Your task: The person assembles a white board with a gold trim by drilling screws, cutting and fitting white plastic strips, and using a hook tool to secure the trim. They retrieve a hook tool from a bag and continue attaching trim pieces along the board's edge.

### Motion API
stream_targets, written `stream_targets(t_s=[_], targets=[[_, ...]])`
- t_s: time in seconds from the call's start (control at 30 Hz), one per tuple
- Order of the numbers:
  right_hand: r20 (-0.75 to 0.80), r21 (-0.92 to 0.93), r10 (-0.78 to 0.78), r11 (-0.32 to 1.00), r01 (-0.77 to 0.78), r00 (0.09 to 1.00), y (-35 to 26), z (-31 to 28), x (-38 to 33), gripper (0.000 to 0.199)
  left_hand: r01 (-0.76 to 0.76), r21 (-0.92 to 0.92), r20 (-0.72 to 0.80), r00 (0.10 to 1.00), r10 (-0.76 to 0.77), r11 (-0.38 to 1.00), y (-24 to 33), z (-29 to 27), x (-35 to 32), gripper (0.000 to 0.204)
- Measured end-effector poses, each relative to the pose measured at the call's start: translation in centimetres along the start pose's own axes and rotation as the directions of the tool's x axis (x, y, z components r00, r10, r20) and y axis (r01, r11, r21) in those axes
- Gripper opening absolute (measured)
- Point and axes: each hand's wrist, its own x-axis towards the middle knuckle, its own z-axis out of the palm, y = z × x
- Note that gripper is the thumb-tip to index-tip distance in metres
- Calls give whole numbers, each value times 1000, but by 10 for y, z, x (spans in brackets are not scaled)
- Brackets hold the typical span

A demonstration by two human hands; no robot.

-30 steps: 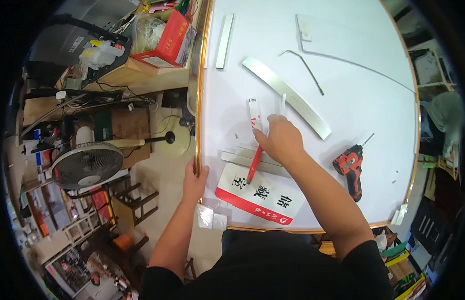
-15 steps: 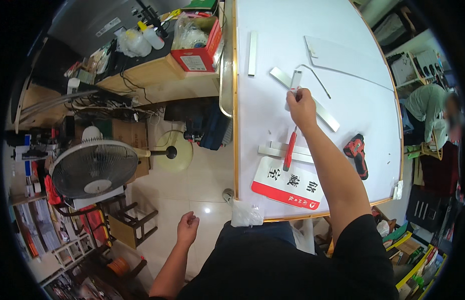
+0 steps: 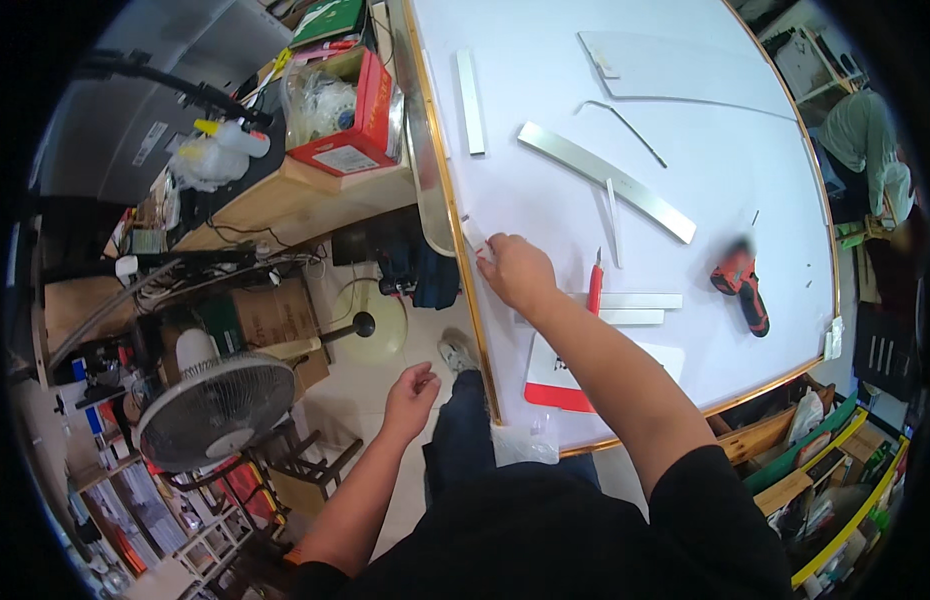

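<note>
My right hand (image 3: 520,275) reaches over the left edge of the white tabletop (image 3: 545,60). Pinched in its fingers is a short pale strip with red marks (image 3: 473,235); its exact kind is unclear. Beyond the hand, a long silver metal bar (image 3: 625,188) lies slantwise, with a thin white strip (image 3: 614,230) against its near side. A red utility knife (image 3: 595,288) rests blade-away beside my forearm, partly covering two silver bars (image 3: 645,301). My forearm hides much of a white sign with a red band (image 3: 557,397). My left hand (image 3: 413,398) hangs beside the table, fingers loosely bent, holding nothing visible.
A red-and-black power drill (image 3: 742,285) lies to the right. Farther off are a hooked metal rod (image 3: 630,130), another silver bar (image 3: 470,102) and a clear sheet (image 3: 685,75). Left of the table stand a fan (image 3: 217,410) and a desk with a red box (image 3: 360,125).
My right hand has moved left and nearer, from over the long bar to the table's left edge, carrying the short strip. My left hand has risen slightly. The view has shifted.
</note>
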Motion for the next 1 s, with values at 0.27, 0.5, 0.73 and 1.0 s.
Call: stream_targets(t_s=[0.27,0.5,0.73,1.0], targets=[[-134,155,171,976,-150,976,-18,19,-1,29,-77,-258,233,962,139,963,89,31,130,56],[-154,257,335,922,-289,930,-31,32,10,29,-35,-212,330,938,106,977,109,32,144,66],[-96,333,268,916,-223,959,-22,28,-5,30,-58,-240,326,935,137,969,112,37,141,73],[-64,317,355,893,-319,933,-36,23,0,37,-94,-179,243,960,136,979,111,46,135,80]])
